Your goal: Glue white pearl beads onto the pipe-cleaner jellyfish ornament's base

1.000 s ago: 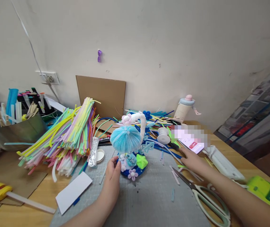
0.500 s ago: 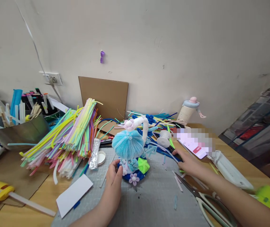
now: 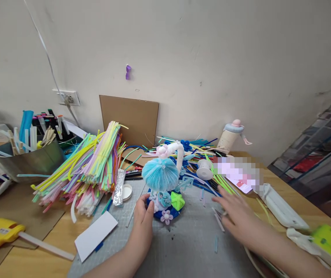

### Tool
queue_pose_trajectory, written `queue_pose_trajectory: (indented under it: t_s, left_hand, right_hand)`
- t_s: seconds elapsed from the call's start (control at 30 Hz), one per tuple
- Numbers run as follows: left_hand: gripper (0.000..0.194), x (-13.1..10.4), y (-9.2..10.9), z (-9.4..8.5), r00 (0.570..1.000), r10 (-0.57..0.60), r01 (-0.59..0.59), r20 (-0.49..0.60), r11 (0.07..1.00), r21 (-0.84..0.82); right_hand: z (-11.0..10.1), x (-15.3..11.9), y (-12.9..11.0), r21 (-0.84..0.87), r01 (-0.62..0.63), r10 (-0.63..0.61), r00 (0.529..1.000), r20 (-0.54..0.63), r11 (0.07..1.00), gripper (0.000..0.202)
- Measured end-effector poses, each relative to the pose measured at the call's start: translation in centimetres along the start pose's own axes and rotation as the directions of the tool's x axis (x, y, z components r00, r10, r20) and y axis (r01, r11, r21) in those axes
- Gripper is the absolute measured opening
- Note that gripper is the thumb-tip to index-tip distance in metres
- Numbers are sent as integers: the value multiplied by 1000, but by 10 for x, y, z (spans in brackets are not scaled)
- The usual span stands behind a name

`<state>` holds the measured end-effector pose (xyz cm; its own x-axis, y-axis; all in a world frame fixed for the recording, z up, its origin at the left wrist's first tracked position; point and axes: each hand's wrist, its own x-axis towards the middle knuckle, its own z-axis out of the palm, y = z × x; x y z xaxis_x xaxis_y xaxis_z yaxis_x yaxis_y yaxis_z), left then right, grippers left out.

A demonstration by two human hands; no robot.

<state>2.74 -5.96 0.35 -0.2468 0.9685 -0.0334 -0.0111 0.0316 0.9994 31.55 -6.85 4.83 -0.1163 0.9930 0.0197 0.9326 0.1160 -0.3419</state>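
A pipe-cleaner lamp (image 3: 160,175) stands upright on the grey cutting mat (image 3: 188,247), with a fluffy light-blue shade hanging from a white curved post. Its dark-blue round base carries a lilac flower (image 3: 166,217) and a lime-green star-like piece (image 3: 177,200). At the left edge of the base, my left hand (image 3: 143,216) grips with thumb and fingers. My right hand (image 3: 238,220), slightly blurred, hovers over the mat's right side with fingers apart and nothing visible in them. Beneath my right forearm the scissors (image 3: 252,260) are mostly hidden, part of the handles showing.
Left of the mat lie a bundle of pipe cleaners (image 3: 96,166) and a yellow glue gun (image 3: 1,235). A white card (image 3: 96,235) rests on the mat. Behind are a white spool (image 3: 204,172) and a bottle (image 3: 229,137); a phone (image 3: 241,179) lies at right.
My right hand has drawn back from the pipe cleaners near the spool, toward me, over the scissors. My left hand stays at the lamp's base. The view has shifted slightly.
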Motion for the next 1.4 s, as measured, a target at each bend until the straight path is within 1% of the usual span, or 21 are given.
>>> queue_pose_trajectory:
  t_s: [0.03,0.07,0.1,0.13,0.17,0.2,0.23,0.27,0.3,0.4,0.47,0.53,0.67,0.8,1.0,1.07,1.2,1.27,1.4]
  left_hand:
    - [38,0,0,0,1000,0,0,-3,1000,4]
    - [38,0,1,0,1000,0,0,-5,1000,9]
    - [37,0,1,0,1000,0,0,-8,1000,14]
    - [37,0,1,0,1000,0,0,-10,1000,19]
    - [37,0,0,0,1000,1,-1,-10,1000,23]
    - [37,0,0,0,1000,2,-2,-9,1000,26]
    - [37,0,-1,-1,1000,3,-3,-8,1000,29]
    - [37,0,-2,-1,1000,4,-4,-6,1000,31]
    - [38,0,-3,-1,1000,5,-5,-6,999,32]
    - [41,0,-6,-1,1000,8,-7,-9,999,31]
    - [43,1,-8,0,1000,8,-8,-13,1000,25]
    - [45,2,-10,0,1000,9,-9,-16,1000,15]
    - [49,4,-14,1,1000,11,-12,-9,1000,-6]
    - [49,5,-16,1,1000,8,-8,1,999,-31]
    - [49,5,-14,1,1000,-22,21,-5,995,-96]
    - [50,6,-13,2,999,-45,43,-13,991,-129]
    - [60,12,-10,4,992,-122,112,-37,972,-205]
    - [62,14,-9,4,987,-154,141,-39,963,-230]
    - [61,13,-5,2,985,-169,156,-29,955,-254]
  right_hand:
    - [0,-13,-16,83,23,-26,999,44,996,56]
    - [2,-24,-33,362,-10,-32,993,110,932,63]
    - [4,-33,-50,632,-79,-44,983,177,771,65]
    - [9,-40,-67,839,-174,-28,975,219,515,64]
    - [15,-43,-81,940,-237,23,971,239,246,60]
    - [23,-44,-93,962,-270,80,960,267,40,56]
    - [32,-43,-103,956,-278,145,946,289,-94,52]
    - [42,-39,-109,952,-256,190,939,286,-167,51]
    - [52,-34,-113,962,-198,246,939,241,-185,53]
    - [77,-18,-114,986,-83,314,941,125,-143,71]
    - [87,-11,-109,992,-52,300,950,85,-118,78]
    - [93,-6,-104,993,-44,259,963,71,-106,79]
    - [97,-1,-97,995,-39,192,980,57,-95,76]
    - [100,2,-95,996,-30,170,984,44,-85,74]
    - [100,2,-96,997,-26,192,981,40,-76,75]
    - [98,1,-97,997,-29,204,978,45,-77,73]
    - [97,0,-98,996,-25,213,976,43,-88,68]
    - [97,0,-98,995,-22,213,976,42,-95,67]
    - [96,0,-99,994,-21,212,976,43,-104,66]
